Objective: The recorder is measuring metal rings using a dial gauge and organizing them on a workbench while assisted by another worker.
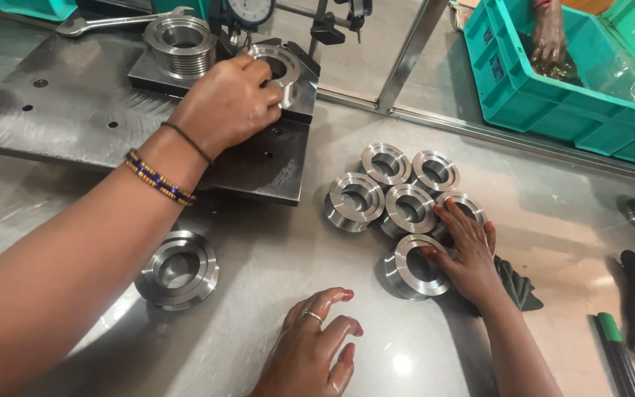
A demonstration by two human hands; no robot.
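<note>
Left hand (229, 103) grips the steel ring (282, 68) at eleven o'clock, apparently seating it on the gauge fixture (301, 106), while right hand (310, 345) lies slack and empty on the table (567, 220) at six.

The left arm reaches from the lower left of the frame up towards the top centre, forearm straight, and the left hand (228, 103) is knuckles-up with its fingers curled tight in a grip. The right hand (311, 345) lies low at bottom centre, palm down, fingers loosely bent and spread, gripping nothing.
</note>
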